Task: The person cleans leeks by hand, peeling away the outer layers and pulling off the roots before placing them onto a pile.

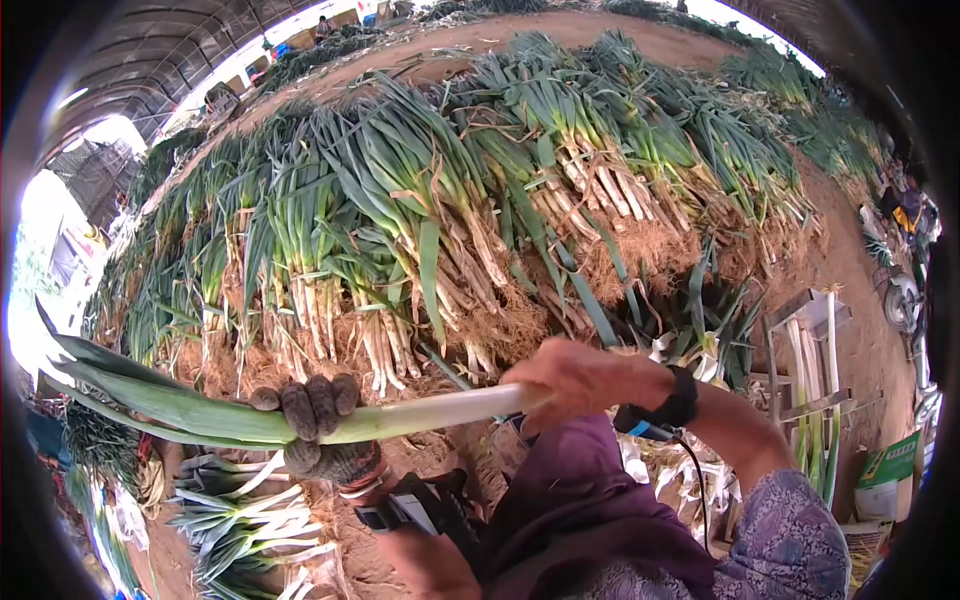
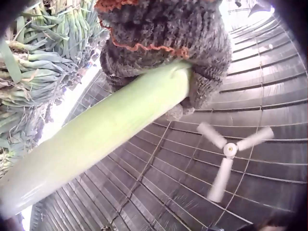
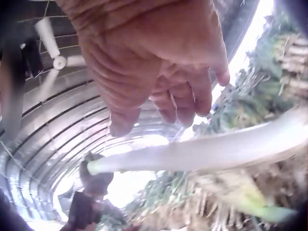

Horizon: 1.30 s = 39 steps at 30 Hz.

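My left hand point(image 1: 318, 410), in a dark knitted glove, grips a long leek point(image 1: 440, 413) around its green part. The leek lies crosswise in front of me, its leaves fanning out to the left and its white shaft pointing right. In the left wrist view the gloved fingers wrap around the pale green stalk point(image 2: 106, 125). My bare right hand point(image 1: 590, 375) overlaps the white end in the head view. From the right wrist, that hand point(image 3: 154, 62) shows loosely bent, spread fingers, with a gap between them and the white shaft point(image 3: 202, 154).
A long heap of leeks point(image 1: 420, 190) with roots spreads across the ground ahead. More leeks point(image 1: 260, 525) with white shafts lie at lower left. To the right, a metal rack point(image 1: 808, 320) stands with several leeks, near a green and white box point(image 1: 888, 475).
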Each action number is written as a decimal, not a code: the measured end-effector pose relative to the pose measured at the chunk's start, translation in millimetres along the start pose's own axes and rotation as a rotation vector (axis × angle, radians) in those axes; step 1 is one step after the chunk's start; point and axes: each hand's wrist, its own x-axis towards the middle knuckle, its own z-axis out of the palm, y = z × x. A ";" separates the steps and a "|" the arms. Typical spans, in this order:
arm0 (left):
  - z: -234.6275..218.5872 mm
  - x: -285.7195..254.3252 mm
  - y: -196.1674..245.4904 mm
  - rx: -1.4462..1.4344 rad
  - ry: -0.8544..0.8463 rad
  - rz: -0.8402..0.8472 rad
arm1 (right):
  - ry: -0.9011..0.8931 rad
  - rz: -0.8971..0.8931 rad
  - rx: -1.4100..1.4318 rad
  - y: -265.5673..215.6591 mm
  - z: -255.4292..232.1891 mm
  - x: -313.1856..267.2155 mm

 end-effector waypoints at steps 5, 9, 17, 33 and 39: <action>13.5 5.8 -4.5 0.086 0.305 -0.029 | 0.214 -0.045 -0.174 2.8 35.8 2.9; 5.1 -1.2 -12.1 0.109 0.742 -0.131 | 0.468 -0.095 -0.537 -1.3 34.7 5.5; -18.9 -15.3 -10.6 0.021 0.713 -0.140 | 0.367 0.000 -0.547 -6.9 26.7 13.4; 18.7 0.5 -30.6 0.158 0.483 -0.101 | -0.256 0.211 0.430 -76.5 -11.9 132.3; 14.4 -5.5 -24.3 0.288 0.540 -0.185 | -0.291 0.221 0.865 -56.6 14.7 139.8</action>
